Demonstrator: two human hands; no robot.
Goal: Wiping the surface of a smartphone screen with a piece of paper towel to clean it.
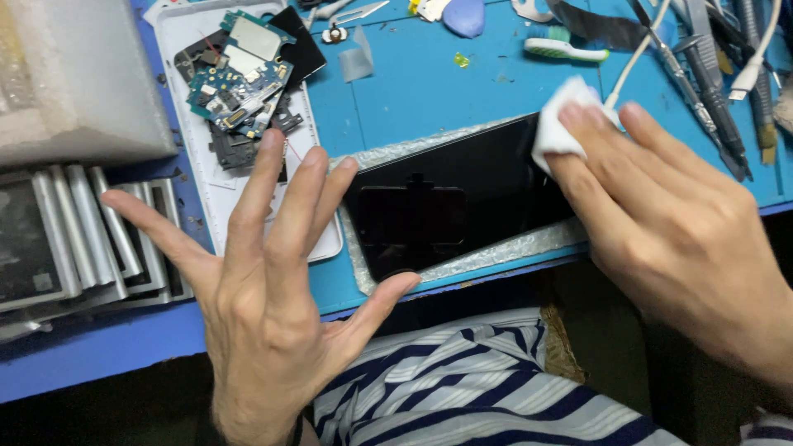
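Black phone screen (pixel 454 206) on blue workbench mat (pixel 413 83)

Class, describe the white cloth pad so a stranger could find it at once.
Start at the blue work mat, then the black glass panel lying on silvery wrap at its front edge. On the panel's far right corner, the right hand presses the white cloth pad, the only soft, crumpled white thing there.

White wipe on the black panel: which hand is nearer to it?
Right. The right hand presses the white wipe with its fingers; the left hand sits spread at the panel's other end.
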